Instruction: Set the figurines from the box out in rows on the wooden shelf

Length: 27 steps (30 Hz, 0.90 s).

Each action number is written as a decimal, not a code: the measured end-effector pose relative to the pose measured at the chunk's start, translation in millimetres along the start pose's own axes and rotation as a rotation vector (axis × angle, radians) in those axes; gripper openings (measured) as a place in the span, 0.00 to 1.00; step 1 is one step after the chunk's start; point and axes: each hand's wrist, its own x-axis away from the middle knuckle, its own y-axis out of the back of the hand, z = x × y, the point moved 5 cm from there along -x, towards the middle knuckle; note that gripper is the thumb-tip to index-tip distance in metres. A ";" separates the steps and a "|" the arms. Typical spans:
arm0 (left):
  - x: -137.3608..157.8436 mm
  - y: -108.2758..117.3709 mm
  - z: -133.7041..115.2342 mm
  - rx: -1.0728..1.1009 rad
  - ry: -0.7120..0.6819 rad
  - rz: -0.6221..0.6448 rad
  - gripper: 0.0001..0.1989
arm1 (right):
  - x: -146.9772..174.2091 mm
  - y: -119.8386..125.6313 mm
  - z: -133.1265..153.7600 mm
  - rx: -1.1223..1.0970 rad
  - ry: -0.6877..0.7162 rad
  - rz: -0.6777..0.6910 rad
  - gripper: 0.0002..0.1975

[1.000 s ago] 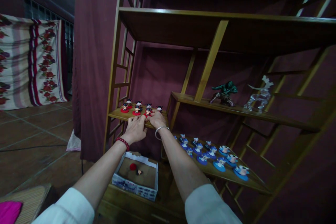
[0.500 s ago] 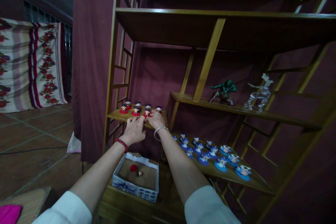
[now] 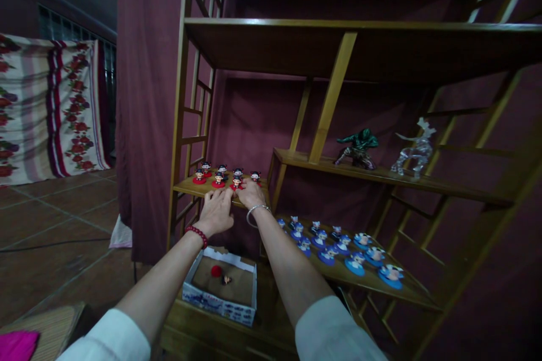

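On the small left shelf (image 3: 186, 186), several dark-haired figurines (image 3: 218, 179) stand on round red bases in two rows. My right hand (image 3: 250, 194), with a silver bangle, has its fingers closed at a front-row figurine (image 3: 237, 181); the fingertips partly cover its base. My left hand (image 3: 217, 211), wearing a red bead bracelet, rests at the shelf's front edge with fingers stretched forward, the index close to that same base. Below, an open cardboard box (image 3: 219, 306) holds a dark-haired figurine (image 3: 227, 280) lying down and a loose red round base (image 3: 215, 271).
Rows of blue-based figurines (image 3: 328, 255) stand on the lower right shelf (image 3: 406, 293). Above them are a green crouching statue (image 3: 359, 148) and a clear deer ornament (image 3: 415, 152). A wooden upright (image 3: 332, 98) divides the bays. A maroon curtain (image 3: 146, 107) hangs at left.
The camera view has shifted slightly. Both hands stay at the same front-row figurine, with no clear movement of the figurines.
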 end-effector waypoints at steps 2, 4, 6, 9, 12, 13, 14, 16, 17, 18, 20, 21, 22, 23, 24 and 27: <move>0.3 0.4 0.5 0.003 0.010 0.020 0.21 | 0.6 0.5 0.5 0.003 0.004 -0.001 0.14; 0.7 0.8 1.1 0.002 0.017 0.037 0.21 | 0.7 0.5 0.7 0.007 0.006 -0.002 0.13; 1.2 0.8 1.4 -0.002 0.016 0.040 0.21 | 0.5 0.3 0.8 0.011 0.009 0.000 0.13; 2.2 -0.5 1.9 -0.014 0.018 0.030 0.22 | 0.4 0.1 0.8 0.017 0.014 -0.005 0.14; 3.4 -1.4 1.5 -0.022 0.013 0.009 0.23 | 2.2 0.4 1.6 0.019 0.025 -0.008 0.14; 3.7 -1.4 1.3 -0.023 0.010 0.004 0.23 | 3.4 1.0 2.2 0.028 0.030 -0.012 0.14; 4.1 -1.3 1.0 -0.024 0.008 0.000 0.23 | 5.0 1.9 2.8 0.042 0.035 -0.019 0.14; 4.8 -0.9 0.7 -0.026 0.006 -0.006 0.22 | 9.3 4.9 4.2 0.087 0.038 -0.044 0.15; 5.2 -0.5 0.5 -0.028 0.004 -0.012 0.22 | 12.0 6.5 4.9 0.113 0.038 -0.056 0.15; 5.7 -0.1 0.2 -0.029 0.000 -0.021 0.22 | 14.9 8.0 5.7 0.137 0.039 -0.065 0.16; 6.8 0.4 -0.7 -0.038 -0.009 -0.042 0.23 | 21.9 10.5 7.8 0.178 0.053 -0.081 0.16; 7.5 0.5 -1.2 -0.045 -0.011 -0.053 0.24 | 25.9 11.6 9.2 0.194 0.070 -0.092 0.17; 8.4 0.4 -1.6 -0.053 -0.012 -0.063 0.25 | 30.3 12.6 10.8 0.207 0.092 -0.108 0.17; 9.5 0.1 -2.0 -0.060 -0.011 -0.072 0.26 | 35.0 13.6 12.3 0.219 0.117 -0.130 0.17; 10.9 -0.3 -2.5 -0.065 -0.012 -0.083 0.27 | 40.1 14.4 13.7 0.226 0.144 -0.154 0.17; 17.9 -1.8 -4.9 -0.064 -0.034 -0.133 0.30 | 57.4 15.4 17.8 0.218 0.253 -0.229 0.16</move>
